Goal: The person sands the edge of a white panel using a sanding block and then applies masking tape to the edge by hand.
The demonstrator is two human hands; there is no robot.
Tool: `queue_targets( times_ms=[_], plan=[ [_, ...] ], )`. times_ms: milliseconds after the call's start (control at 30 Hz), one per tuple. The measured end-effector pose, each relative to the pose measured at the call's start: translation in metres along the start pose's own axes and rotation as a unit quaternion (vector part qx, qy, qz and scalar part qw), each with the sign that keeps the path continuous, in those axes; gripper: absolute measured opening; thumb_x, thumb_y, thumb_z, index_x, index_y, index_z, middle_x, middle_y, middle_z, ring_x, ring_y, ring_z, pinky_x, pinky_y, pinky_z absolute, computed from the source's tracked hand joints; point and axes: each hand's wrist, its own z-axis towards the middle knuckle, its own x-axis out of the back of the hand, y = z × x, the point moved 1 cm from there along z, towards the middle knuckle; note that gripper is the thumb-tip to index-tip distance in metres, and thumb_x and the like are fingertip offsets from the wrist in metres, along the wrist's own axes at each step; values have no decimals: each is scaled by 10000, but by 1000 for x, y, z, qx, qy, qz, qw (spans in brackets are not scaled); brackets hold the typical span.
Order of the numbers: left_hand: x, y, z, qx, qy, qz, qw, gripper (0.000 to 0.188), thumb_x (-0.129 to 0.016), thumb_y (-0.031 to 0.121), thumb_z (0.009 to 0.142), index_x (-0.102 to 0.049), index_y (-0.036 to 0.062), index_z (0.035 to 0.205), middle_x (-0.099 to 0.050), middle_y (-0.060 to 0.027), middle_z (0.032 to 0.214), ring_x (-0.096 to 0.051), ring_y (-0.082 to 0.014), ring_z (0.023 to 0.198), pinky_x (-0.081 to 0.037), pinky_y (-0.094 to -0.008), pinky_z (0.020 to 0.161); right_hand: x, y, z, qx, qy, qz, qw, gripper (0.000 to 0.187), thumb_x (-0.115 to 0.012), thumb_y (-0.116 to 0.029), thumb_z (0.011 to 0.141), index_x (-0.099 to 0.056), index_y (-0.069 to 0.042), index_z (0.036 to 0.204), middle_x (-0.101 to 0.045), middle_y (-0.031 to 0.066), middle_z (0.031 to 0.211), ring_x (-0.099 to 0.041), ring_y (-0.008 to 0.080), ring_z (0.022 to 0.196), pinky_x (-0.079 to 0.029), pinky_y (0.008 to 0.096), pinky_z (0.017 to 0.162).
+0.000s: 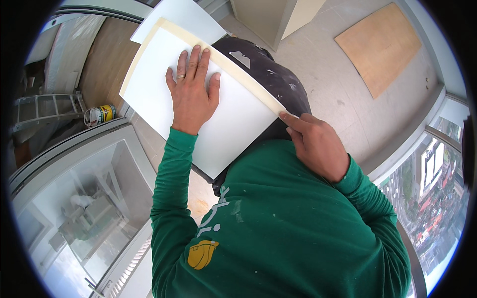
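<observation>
A white sheet or thin board (233, 114) rests across my lap, over dark, paint-marked trousers (278, 82). Cream masking tape (238, 77) runs along its far long edge and its left short edge. My left hand (194, 102) lies flat on the white face, fingers stretched, the fingertips close to the tape. At the right-hand corner, my right hand (318, 141) has its index finger on the end of the tape, with the thumb bent beneath and the other fingers curled. Whether the thumb touches the tape is hard to see.
Another white panel (186, 17) sits just beyond the sheet. A brown board (380, 49) lies on the tiled floor at the far right. To the left are a glazed door (94, 198), a paint bucket (102, 114) and a ladder (47, 111). Windows (432, 169) line the right side.
</observation>
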Motion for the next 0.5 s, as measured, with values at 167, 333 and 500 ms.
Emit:
queue_targets(
  times_ms=[167, 333, 500],
  plan=[
    [-4, -2, -2, -2, -3, 4, 1000, 552, -532, 335, 1058, -485, 201, 1592, -433, -81, 1661, -355, -370, 1538, -225, -658, 1215, 2, -2, 0, -1, -20, -29, 999, 340, -644, -72, 956, -726, -39, 1284, -679, 172, 873, -693, 357, 738, -572, 451, 701],
    [-7, -3, -2, -12, 5, -3, 1000, 561, -545, 350, 1049, -488, 198, 1586, -430, -95, 1657, -357, -391, 1532, -235, -717, 1185, 7, -8, -4, 5, -17, -22, 1000, 346, -641, -71, 956, -721, -37, 1291, -683, 171, 878, -693, 353, 730, -574, 446, 697],
    [-4, -1, -1, -9, 3, -10, 1000, 560, -546, 343, 1047, -489, 195, 1585, -435, -101, 1652, -359, -394, 1530, -234, -720, 1182, 2, -4, -2, 0, -24, -38, 999, 353, -638, -63, 951, -716, -24, 1293, -682, 177, 874, -695, 351, 733, -576, 443, 699]
  ],
)
